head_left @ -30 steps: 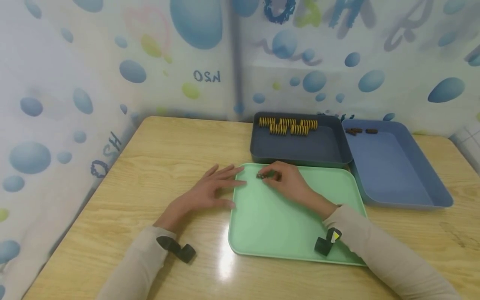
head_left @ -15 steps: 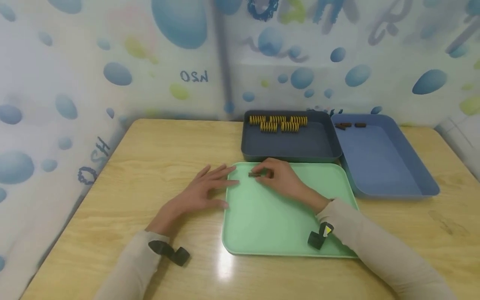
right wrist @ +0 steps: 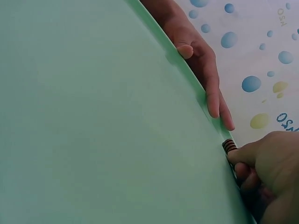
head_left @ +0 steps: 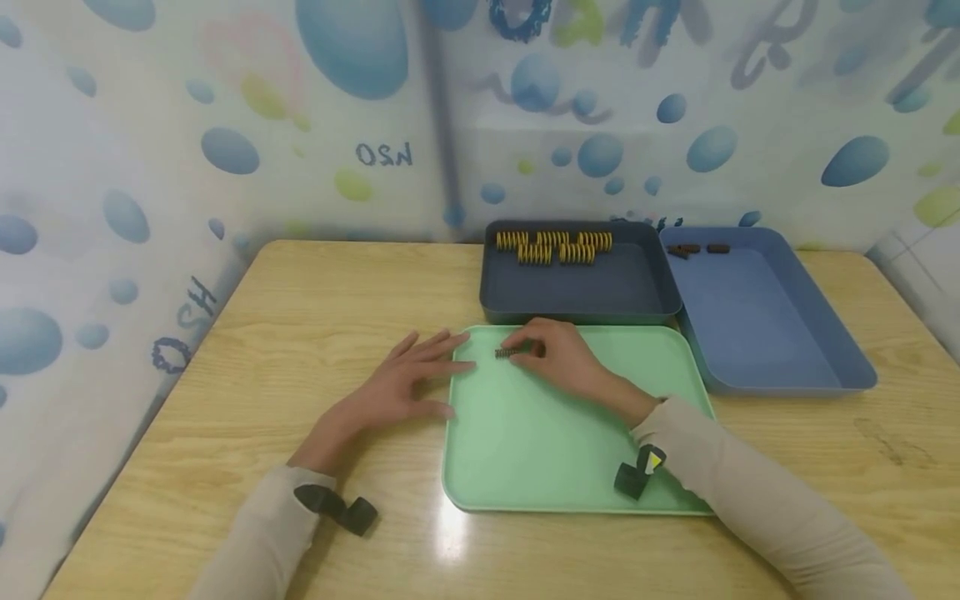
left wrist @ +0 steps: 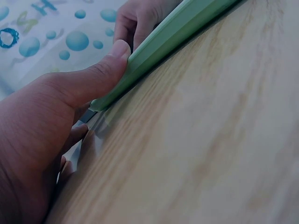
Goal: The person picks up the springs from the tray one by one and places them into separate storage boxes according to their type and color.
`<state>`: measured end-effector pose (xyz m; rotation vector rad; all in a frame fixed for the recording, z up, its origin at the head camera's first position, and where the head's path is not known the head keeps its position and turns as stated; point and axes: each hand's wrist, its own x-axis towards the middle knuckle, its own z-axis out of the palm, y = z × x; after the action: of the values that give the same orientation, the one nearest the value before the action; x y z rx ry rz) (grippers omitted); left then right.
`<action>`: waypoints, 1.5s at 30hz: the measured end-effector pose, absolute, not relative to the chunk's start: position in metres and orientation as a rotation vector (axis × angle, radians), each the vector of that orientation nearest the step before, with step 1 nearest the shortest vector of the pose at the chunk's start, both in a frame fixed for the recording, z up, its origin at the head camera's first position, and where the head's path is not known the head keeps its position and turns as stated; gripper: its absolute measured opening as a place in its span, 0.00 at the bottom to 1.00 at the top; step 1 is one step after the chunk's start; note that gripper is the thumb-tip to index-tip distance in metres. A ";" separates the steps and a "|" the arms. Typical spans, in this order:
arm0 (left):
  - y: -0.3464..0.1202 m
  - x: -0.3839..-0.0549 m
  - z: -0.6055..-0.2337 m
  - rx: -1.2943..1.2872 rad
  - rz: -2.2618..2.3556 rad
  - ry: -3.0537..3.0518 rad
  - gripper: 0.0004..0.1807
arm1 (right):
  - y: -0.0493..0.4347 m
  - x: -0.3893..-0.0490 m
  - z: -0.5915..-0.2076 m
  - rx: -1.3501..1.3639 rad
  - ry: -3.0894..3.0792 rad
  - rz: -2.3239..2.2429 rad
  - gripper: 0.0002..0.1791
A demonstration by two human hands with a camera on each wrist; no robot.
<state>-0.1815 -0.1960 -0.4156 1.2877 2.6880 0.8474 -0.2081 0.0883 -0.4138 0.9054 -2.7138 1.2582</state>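
My right hand (head_left: pixel 558 357) pinches a small dark brown coil spring (head_left: pixel 504 353) between thumb and fingertips, low over the far left corner of the light green tray (head_left: pixel 570 450). In the right wrist view the spring (right wrist: pixel 229 145) lies on its side near the tray's edge, its rear end hidden by the fingers. My left hand (head_left: pixel 397 383) has its fingers spread, with fingertips and thumb at the tray's left rim. Seen from the left wrist, the thumb of the left hand (left wrist: pixel 70 98) touches the green rim (left wrist: pixel 159 44).
Behind the green tray stands a dark grey tray (head_left: pixel 577 292) with several yellow springs (head_left: pixel 536 253) in two rows. A blue tray (head_left: pixel 780 333) to its right holds a few brown springs (head_left: pixel 717 248) at its far left. A patterned wall (head_left: pixel 465 125) rises behind the table (head_left: pixel 322 292).
The head view has shifted, so the whole scene sits further left in it. The right hand keeps the brown spring at the tray's corner, almost still. The left hand stays at the rim.
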 end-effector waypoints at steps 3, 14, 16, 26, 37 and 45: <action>-0.196 -0.182 -0.416 1.292 0.847 2.686 0.34 | 0.088 -0.208 -0.412 0.921 -2.710 1.246 0.09; -0.197 -0.182 -0.416 1.299 0.853 2.690 0.34 | 0.095 -0.206 -0.400 0.981 -2.685 1.260 0.09; -0.196 -0.183 -0.417 1.303 0.853 2.688 0.34 | 0.099 -0.205 -0.395 0.995 -2.666 1.260 0.09; -0.197 -0.182 -0.419 1.310 0.844 2.699 0.34 | 0.125 -0.203 -0.371 1.041 -2.593 1.227 0.10; -0.196 -0.182 -0.417 1.299 0.858 2.684 0.35 | 0.160 -0.204 -0.359 0.894 -2.624 1.163 0.11; -0.195 -0.181 -0.416 1.305 0.874 2.682 0.34 | 0.188 -0.209 -0.352 0.750 -2.675 1.190 0.11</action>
<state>-0.1809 -0.1951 -0.4162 1.3051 2.6818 0.8741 -0.2090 0.1883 -0.3524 0.7499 -2.6748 1.1896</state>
